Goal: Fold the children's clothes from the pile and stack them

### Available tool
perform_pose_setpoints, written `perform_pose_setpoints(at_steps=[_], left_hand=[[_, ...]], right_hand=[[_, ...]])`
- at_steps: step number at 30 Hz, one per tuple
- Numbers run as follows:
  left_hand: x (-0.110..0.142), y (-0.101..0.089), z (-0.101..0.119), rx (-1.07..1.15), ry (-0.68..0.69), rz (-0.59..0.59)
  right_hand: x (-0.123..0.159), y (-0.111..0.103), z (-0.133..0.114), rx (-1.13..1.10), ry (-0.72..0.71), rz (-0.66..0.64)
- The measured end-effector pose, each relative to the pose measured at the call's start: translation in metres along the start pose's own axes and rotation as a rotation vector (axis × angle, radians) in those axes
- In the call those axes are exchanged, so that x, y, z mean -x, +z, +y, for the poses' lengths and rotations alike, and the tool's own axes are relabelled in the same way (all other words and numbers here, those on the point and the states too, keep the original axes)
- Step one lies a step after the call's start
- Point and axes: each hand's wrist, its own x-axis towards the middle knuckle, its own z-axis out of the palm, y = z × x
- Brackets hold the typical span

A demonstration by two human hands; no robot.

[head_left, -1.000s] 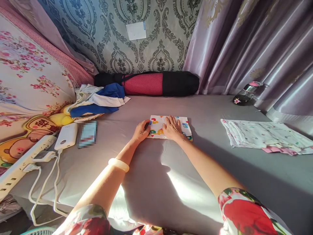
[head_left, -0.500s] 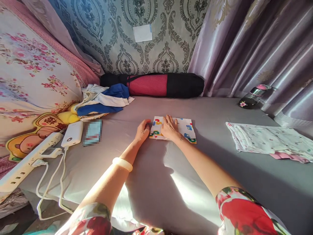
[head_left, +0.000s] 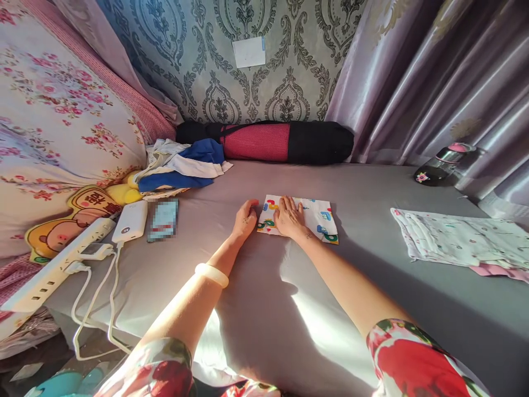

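A folded white cloth (head_left: 316, 212) with a colourful print lies flat on the grey sheet in front of me. My right hand (head_left: 290, 216) rests on its left half, palm down with the fingers stretched out. Just beside the cloth's left edge is my left hand (head_left: 246, 218), its fingers loosely bent and its thumb side toward the cloth. Nothing shows in its grasp, though the undersides of its fingers are hidden.
On the right lies a stack of folded pale cloths (head_left: 458, 237), with a dark bottle (head_left: 440, 165) behind. Crumpled clothes (head_left: 185, 165), a power bank (head_left: 130, 220), a blurred pale-blue item (head_left: 162, 220) and a power strip (head_left: 53, 275) are leftward. A red-black roll bag (head_left: 264, 142) lines the wall.
The whole view has shifted slightly, so things appear a little farther right. Both hands keep about the same places on and beside the folded cloth.
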Motion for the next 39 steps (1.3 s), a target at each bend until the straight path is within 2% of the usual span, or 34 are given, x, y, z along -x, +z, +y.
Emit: perform_pose_setpoints(at_steps=[5, 14, 21, 26, 31, 39], left_hand=[[0.000, 0.000, 0.000, 0.003, 0.001, 0.008], [-0.002, 0.001, -0.004, 0.048, 0.016, 0.026], [-0.002, 0.003, -0.006, 0.079, 0.034, 0.042], [-0.002, 0.002, -0.008, 0.073, 0.033, 0.043], [-0.002, 0.002, -0.008, 0.081, 0.052, 0.038], [-0.002, 0.002, -0.009, 0.096, 0.039, 0.046]], right_hand=[[-0.005, -0.004, -0.006, 0.011, 0.001, -0.015], [-0.018, 0.001, -0.034, -0.024, -0.093, 0.019], [-0.019, 0.012, -0.033, -0.046, -0.082, 0.000], [-0.019, 0.007, -0.034, -0.028, -0.081, -0.010], [-0.009, 0.000, -0.040, -0.029, -0.138, -0.043], [0.010, 0.011, -0.047, -0.067, -0.158, 0.015]])
